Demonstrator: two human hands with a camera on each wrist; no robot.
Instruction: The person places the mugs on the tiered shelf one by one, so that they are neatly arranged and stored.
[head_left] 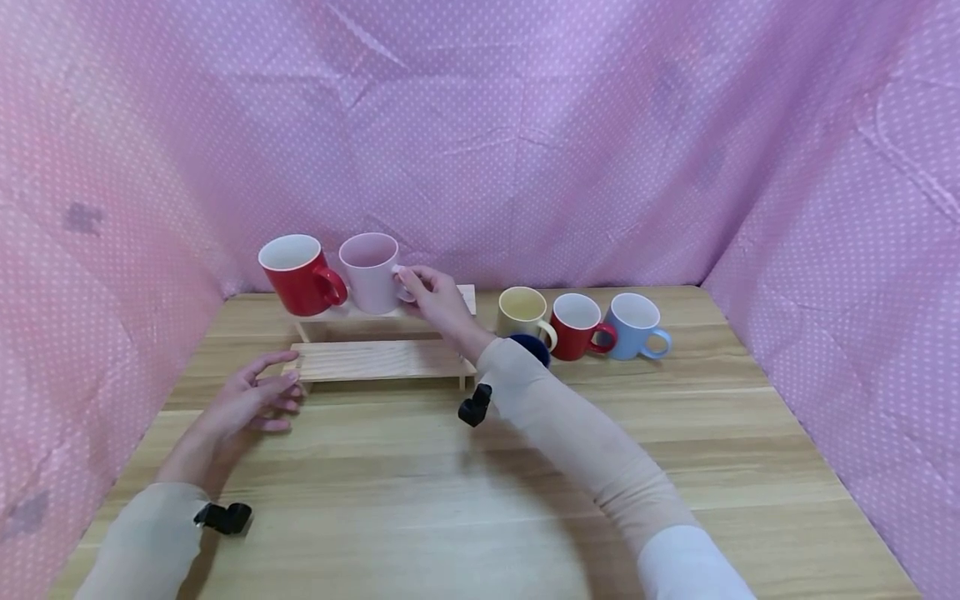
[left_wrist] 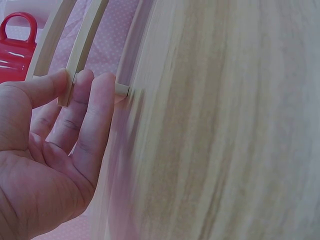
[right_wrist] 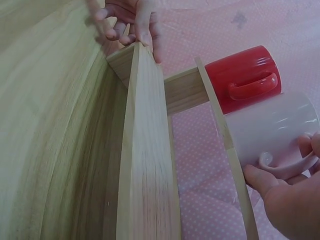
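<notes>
From the head, the pink mug (head_left: 367,285) stands upright on or just over the top board (head_left: 468,298), its open end up, with a red mug (head_left: 295,282) next to it on the left. The right hand (head_left: 444,307) pinches its handle (head_left: 406,296) from the right side, so the round cup part lies just left of the fingers. That hand is much nearer to it than the left hand (head_left: 251,398), which is lower down, at the left end of the bottom board (head_left: 382,360). The left wrist view shows the left thumb and fingers pinching that board's end; I cannot tell where the pink mug is there. The right wrist view is turned sideways: the right hand holds the handle, and the mug's bottom looks like it touches the top board, its side close to the red mug.
</notes>
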